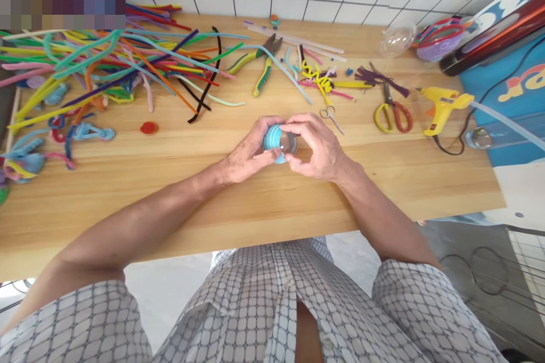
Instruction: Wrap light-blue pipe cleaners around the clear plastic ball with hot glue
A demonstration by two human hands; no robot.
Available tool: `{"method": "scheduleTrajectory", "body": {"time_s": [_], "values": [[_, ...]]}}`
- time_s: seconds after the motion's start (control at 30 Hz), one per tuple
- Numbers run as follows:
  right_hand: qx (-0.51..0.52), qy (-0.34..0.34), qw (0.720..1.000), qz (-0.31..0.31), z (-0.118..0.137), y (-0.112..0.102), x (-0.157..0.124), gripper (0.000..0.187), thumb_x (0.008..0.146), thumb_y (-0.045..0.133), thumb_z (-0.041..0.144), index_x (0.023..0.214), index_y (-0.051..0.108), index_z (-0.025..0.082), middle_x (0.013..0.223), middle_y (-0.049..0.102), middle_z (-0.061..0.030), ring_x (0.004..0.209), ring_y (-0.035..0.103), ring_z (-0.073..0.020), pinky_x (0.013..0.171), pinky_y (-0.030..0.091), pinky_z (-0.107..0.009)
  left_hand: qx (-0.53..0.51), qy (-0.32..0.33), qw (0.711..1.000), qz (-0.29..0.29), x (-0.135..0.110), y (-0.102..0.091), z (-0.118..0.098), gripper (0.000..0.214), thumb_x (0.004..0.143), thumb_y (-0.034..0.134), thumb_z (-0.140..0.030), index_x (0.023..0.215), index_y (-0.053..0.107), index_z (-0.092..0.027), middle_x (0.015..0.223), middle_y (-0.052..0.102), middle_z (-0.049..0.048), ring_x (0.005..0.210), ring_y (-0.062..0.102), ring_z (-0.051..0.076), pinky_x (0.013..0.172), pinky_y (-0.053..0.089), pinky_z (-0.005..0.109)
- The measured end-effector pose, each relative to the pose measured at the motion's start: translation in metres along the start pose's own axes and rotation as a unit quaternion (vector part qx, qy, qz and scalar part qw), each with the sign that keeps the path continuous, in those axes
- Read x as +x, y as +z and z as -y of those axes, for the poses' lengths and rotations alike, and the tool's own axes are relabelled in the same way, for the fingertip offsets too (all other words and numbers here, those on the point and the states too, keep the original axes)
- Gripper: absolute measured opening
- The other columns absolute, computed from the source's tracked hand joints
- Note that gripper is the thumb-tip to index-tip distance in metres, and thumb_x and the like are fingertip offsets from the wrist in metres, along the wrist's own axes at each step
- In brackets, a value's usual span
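Between my two hands is a small clear round plastic piece (273,137), its left part wrapped in rows of light-blue pipe cleaner and its right part see-through. My left hand (252,150) is closed around the blue-wrapped side, thumb along the near edge. From the right, my right hand (317,147) grips the clear side, fingertips on its top and thumb at the near edge. Just beyond my right hand lie small silver scissors (331,118). A red round piece (149,127) rests on the wood to the left of my left hand.
Many coloured pipe cleaners (128,62) cover the table's left side. Pliers (266,65) lie at the back. Red-and-yellow-handled scissors (392,113) and a yellow glue gun (445,108) with a black cord are on the right. A clear ball (398,39) sits back right.
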State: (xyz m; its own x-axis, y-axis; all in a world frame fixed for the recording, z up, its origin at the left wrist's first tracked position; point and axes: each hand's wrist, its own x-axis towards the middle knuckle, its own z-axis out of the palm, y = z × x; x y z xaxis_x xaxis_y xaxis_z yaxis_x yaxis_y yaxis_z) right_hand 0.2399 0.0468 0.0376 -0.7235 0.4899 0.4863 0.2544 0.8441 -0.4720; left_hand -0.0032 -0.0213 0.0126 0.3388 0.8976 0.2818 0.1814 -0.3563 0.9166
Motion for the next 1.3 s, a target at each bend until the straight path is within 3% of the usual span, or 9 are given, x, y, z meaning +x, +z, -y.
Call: {"method": "scheduleTrajectory", "body": {"time_s": [0.33,0.8,1.13,1.3], "values": [[-0.011,-0.034,0.999,-0.004,-0.0014,0.0000,0.0001,0.053,0.095,0.072,0.038,0.147,0.063,0.029,0.138,0.071,-0.0135,0.127,0.070,-0.0352,0.107,0.061,-0.058,-0.010,-0.033,0.999,-0.018,-0.0001,-0.0002,-0.0003,0.060,0.112,0.054,-0.066,0.154,0.054,-0.024,0.150,0.066,0.0138,0.135,0.065,0.033,0.123,0.051,0.056],[-0.007,-0.038,0.999,-0.010,0.0004,0.0001,0.0005,0.054,0.093,0.072,0.034,0.146,0.062,0.028,0.139,0.071,-0.0142,0.128,0.071,-0.0363,0.107,0.061,-0.059,0.011,-0.005,1.000,-0.007,-0.0010,-0.0010,-0.0034,0.060,0.113,0.055,-0.064,0.156,0.050,-0.023,0.153,0.063,0.0154,0.136,0.064,0.032,0.122,0.053,0.053],[-0.006,-0.041,0.999,-0.010,0.0005,0.0004,0.0011,0.056,0.092,0.074,0.034,0.146,0.062,0.028,0.138,0.071,-0.0138,0.127,0.071,-0.0357,0.107,0.061,-0.057,-0.012,-0.053,0.998,-0.026,0.0009,0.0017,-0.0059,0.059,0.112,0.052,-0.069,0.150,0.055,-0.023,0.140,0.068,0.0118,0.127,0.066,0.030,0.114,0.055,0.051],[-0.003,-0.033,0.999,-0.008,0.0013,0.0010,0.0000,0.055,0.093,0.073,0.034,0.146,0.063,0.027,0.139,0.070,-0.0140,0.128,0.070,-0.0361,0.108,0.060,-0.058,-0.008,-0.042,0.999,-0.027,0.0007,0.0024,-0.0068,0.058,0.112,0.054,-0.067,0.150,0.054,-0.023,0.146,0.066,0.0125,0.132,0.064,0.030,0.119,0.053,0.051]]}}
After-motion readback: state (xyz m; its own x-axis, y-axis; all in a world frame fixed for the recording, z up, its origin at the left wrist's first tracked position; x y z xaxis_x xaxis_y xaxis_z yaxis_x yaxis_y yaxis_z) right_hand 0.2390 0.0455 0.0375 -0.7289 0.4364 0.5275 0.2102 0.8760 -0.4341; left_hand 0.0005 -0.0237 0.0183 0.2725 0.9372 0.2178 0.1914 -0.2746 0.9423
